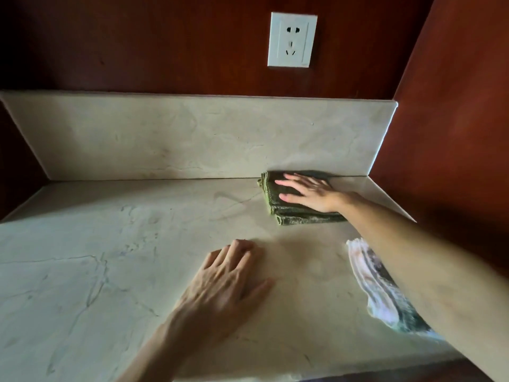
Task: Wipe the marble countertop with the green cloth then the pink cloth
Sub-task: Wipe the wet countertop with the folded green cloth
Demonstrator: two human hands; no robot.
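Note:
A folded green cloth [292, 213] lies on the marble countertop [96, 257] at the far right, against the backsplash. My right hand [311, 193] rests flat on top of it with the fingers spread, pressing down. My left hand [223, 288] lies palm down on the bare marble near the middle, holding nothing. A pink and white cloth [377, 288] lies on the counter at the right, partly hidden under my right forearm.
A marble backsplash [179, 136] runs along the back. Dark red wood walls [454, 133] close in the counter on the back and both sides. A white power socket [292, 40] sits on the back wall. The counter's front edge is at the bottom right.

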